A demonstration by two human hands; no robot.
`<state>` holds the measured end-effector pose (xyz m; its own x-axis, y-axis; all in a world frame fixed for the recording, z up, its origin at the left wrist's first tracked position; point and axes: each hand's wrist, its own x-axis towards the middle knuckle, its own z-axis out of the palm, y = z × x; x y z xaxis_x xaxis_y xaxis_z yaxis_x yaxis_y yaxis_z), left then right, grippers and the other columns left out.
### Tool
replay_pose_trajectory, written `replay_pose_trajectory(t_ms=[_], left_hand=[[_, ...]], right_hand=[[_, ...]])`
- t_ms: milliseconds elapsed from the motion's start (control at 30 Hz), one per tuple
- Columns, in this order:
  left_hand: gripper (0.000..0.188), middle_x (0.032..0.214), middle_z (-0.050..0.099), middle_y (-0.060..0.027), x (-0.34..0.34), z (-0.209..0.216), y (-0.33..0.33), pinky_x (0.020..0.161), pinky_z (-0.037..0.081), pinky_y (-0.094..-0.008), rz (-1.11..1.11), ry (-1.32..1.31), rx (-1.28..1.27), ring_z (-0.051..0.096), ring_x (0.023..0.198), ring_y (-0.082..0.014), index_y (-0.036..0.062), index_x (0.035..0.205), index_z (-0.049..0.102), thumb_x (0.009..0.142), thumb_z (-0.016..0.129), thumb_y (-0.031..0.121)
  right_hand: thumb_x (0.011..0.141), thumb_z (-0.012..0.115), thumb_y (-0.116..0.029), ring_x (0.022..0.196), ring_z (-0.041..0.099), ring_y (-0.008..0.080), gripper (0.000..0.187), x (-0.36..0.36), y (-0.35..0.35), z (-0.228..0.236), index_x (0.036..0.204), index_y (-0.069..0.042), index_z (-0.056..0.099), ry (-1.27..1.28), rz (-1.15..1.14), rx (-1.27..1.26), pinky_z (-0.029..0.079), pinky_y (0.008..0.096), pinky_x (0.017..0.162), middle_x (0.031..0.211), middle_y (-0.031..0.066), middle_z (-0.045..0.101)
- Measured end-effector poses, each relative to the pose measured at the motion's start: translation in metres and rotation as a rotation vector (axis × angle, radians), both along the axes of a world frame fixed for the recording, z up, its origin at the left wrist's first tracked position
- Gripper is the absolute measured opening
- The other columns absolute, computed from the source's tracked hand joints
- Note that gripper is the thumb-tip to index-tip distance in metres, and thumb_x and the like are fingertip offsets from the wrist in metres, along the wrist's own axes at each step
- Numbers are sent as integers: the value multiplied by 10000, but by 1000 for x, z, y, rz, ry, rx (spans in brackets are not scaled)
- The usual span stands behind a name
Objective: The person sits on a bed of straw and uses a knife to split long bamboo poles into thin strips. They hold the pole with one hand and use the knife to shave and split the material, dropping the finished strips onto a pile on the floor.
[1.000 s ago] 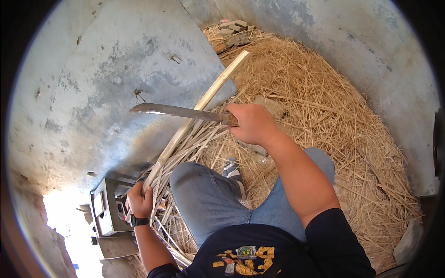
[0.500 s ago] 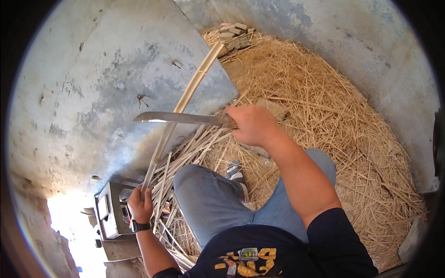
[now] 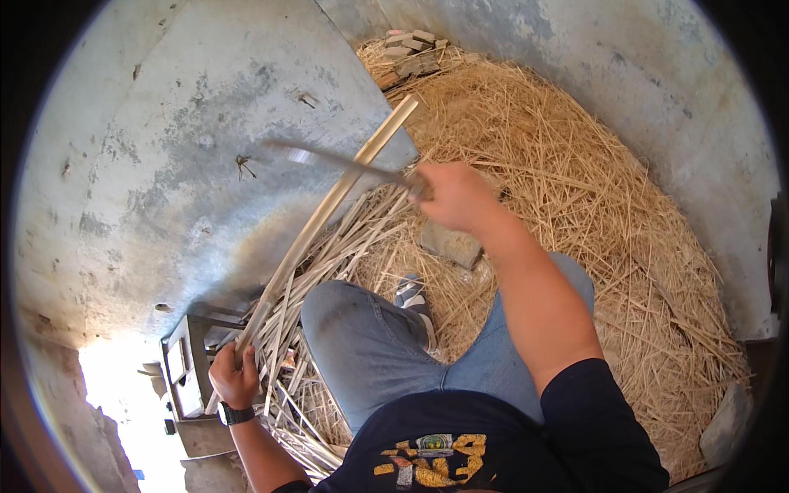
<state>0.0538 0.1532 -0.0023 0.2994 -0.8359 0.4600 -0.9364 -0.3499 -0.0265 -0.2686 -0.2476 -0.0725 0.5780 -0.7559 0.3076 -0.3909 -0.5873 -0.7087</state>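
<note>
Nearest, the person's jeans (image 3: 362, 337) are spreading at the knees, apparently leaving room for both arms. The left grip (image 3: 234, 375) is grasping the low end of a long pale strip (image 3: 329, 201), which is slanting up and away from beside the left knee, probably so that most of its length is lying clear of the fingers. Loose strips (image 3: 316, 263) are lying heaped beside that knee, seemingly within easy reach. The right grip (image 3: 454, 195) is clenching the handle of a knife (image 3: 320, 158); its blurred blade is crossing the strip in view, well apart from the left grip, likely for safety, though whether they are touching one cannot tell. Beyond, straw-like litter (image 3: 567, 197) is covering the ground, and blocks (image 3: 415, 41) are lying piled at its far edge.
</note>
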Motion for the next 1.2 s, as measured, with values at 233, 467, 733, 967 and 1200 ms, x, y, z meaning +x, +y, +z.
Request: replay_pose_trajectory(t_ms=[233,467,733,967,1200], left_hand=[[195,787,675,-165,-7,13,1,603,510,-459,13,-380,-129,650,667,-378,0,965,682,875,762,153],[129,784,630,-139,-14,13,-15,627,488,-453,68,-285,-159,627,701,-365,22,953,670,907,727,128],[94,866,633,-164,-10,5,-21,667,477,-467,88,-29,3,617,770,-390,21,958,667,922,680,106],[129,844,652,-191,-40,-6,-71,634,469,-486,10,163,29,626,742,-429,30,931,660,958,663,157],[185,843,657,-201,-41,-4,-73,644,481,-493,61,74,79,640,765,-433,26,940,666,967,669,208]], right_hand=[[840,741,-206,893,720,348,258,-7,5,19,1089,-142,722,45,50,53,566,486,793,918,155,736],[844,753,-272,820,719,308,249,-3,3,5,1049,-135,719,24,29,-33,557,451,726,856,117,734],[836,736,-228,863,722,341,273,-12,-8,9,1092,-134,720,76,-79,90,572,471,764,905,140,742],[871,721,-234,817,713,301,232,23,22,3,1055,-94,698,111,217,-59,567,442,756,863,113,723],[863,738,-239,985,709,309,335,-1,-28,-14,1132,-45,695,-105,-93,285,557,441,881,1021,160,744]])
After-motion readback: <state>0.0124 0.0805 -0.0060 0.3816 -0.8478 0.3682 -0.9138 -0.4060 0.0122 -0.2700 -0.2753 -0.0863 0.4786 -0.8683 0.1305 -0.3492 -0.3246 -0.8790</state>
